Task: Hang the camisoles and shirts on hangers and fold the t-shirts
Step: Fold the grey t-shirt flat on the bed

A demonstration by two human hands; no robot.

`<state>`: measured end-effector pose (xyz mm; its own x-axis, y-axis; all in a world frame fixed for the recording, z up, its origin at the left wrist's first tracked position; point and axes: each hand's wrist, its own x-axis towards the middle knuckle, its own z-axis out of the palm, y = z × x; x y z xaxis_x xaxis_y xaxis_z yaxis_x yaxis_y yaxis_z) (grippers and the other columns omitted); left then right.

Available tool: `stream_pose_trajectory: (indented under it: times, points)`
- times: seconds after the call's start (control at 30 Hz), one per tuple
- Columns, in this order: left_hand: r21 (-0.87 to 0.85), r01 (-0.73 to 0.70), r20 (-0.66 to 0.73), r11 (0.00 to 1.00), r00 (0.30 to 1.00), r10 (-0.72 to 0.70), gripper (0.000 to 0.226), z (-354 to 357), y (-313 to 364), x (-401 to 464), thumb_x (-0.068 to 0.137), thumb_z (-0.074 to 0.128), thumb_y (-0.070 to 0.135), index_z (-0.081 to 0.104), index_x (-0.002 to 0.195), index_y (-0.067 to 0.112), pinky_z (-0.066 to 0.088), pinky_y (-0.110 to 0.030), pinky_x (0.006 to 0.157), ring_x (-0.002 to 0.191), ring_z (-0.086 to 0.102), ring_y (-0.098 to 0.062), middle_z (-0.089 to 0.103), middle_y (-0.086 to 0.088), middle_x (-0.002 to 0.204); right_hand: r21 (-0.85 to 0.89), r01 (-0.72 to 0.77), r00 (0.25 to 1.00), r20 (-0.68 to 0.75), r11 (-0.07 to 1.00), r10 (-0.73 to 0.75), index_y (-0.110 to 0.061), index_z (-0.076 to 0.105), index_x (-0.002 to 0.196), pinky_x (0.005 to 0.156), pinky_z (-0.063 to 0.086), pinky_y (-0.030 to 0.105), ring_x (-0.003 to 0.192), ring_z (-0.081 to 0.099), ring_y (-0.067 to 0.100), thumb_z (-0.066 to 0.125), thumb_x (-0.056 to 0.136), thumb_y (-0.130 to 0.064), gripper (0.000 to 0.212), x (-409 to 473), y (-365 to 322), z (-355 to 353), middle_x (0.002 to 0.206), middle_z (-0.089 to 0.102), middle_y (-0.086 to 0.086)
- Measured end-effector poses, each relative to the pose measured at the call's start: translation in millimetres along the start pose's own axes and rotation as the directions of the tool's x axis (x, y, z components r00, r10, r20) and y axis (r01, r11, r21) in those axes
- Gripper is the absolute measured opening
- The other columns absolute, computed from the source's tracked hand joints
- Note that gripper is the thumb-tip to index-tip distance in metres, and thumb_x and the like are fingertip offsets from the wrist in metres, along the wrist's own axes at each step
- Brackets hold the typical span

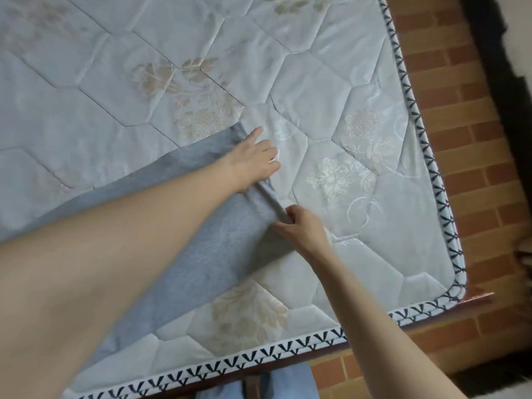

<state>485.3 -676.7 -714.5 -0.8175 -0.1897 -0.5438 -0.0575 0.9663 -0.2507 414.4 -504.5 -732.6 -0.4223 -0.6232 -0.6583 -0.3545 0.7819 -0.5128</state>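
Observation:
A grey t-shirt (pixel 201 226) lies flat on the quilted pale-blue mattress (pixel 359 254), much of it covered by my left forearm. My left hand (pixel 253 159) rests near the shirt's far edge, index finger stretched out and the other fingers curled against the mattress. My right hand (pixel 302 226) pinches the shirt's folded right edge between thumb and fingers, just below the left hand. The part of the shirt under my arm is hidden.
The mattress edge with black-and-white trim (pixel 288 349) runs along the front and right. A dark wooden bed frame (pixel 431 309) shows beneath it. Brick-pattern floor (pixel 475 182) lies to the right. My blue trousers (pixel 288 381) show at the bottom.

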Motion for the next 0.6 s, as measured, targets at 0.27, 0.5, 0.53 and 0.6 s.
stream_pose_trajectory:
  times: [0.27, 0.5, 0.53, 0.6]
  points:
    - [0.058, -0.21, 0.13, 0.976, 0.971, 0.202, 0.025, -18, 0, 16, 0.089, 0.056, 0.013, 0.064, 0.11, 0.022, 0.031, -0.03, 0.098, 0.121, 0.045, -0.017, 0.062, 0.005, 0.119, -0.087, 0.003, 1.0, -0.026, 0.996, -0.005, -0.018, 0.037, 0.068, 0.05, 0.023, 0.031, 0.074, 0.047, 0.025, 0.068, 0.08, -0.033, 0.037, 2, -14, 10, 0.074, 0.05, 0.0]
    - [0.064, -0.182, 0.22, 0.981, 0.962, 0.164, 0.038, -15, -6, 16, 0.077, 0.077, 0.032, 0.063, 0.112, 0.027, 0.031, -0.033, 0.098, 0.118, 0.052, -0.017, 0.062, 0.007, 0.119, -0.072, -0.019, 0.99, 0.141, 0.997, 0.029, -0.016, 0.043, 0.061, 0.05, 0.03, 0.032, 0.066, 0.049, 0.022, 0.074, 0.08, -0.036, 0.042, 12, -22, 3, 0.06, 0.045, -0.002]
    - [0.062, -0.169, 0.229, 0.984, 0.962, 0.151, 0.042, -14, -8, 16, 0.073, 0.08, 0.035, 0.063, 0.11, 0.026, 0.031, -0.033, 0.097, 0.117, 0.053, -0.017, 0.063, 0.007, 0.118, -0.071, -0.021, 0.986, 0.162, 0.997, 0.032, -0.015, 0.044, 0.062, 0.05, 0.03, 0.033, 0.066, 0.05, 0.022, 0.074, 0.08, -0.035, 0.041, 13, -22, 3, 0.06, 0.045, -0.002]
    - [0.079, -0.159, 0.243, 0.984, 0.96, 0.136, 0.043, -15, -11, 17, 0.071, 0.081, 0.034, 0.063, 0.11, 0.025, 0.032, -0.033, 0.097, 0.115, 0.055, -0.017, 0.063, 0.006, 0.116, -0.071, -0.024, 0.982, 0.183, 0.997, 0.036, -0.013, 0.051, 0.068, 0.053, 0.032, 0.033, 0.068, 0.051, 0.021, 0.074, 0.082, -0.034, 0.034, 15, -22, 1, 0.062, 0.048, -0.002]
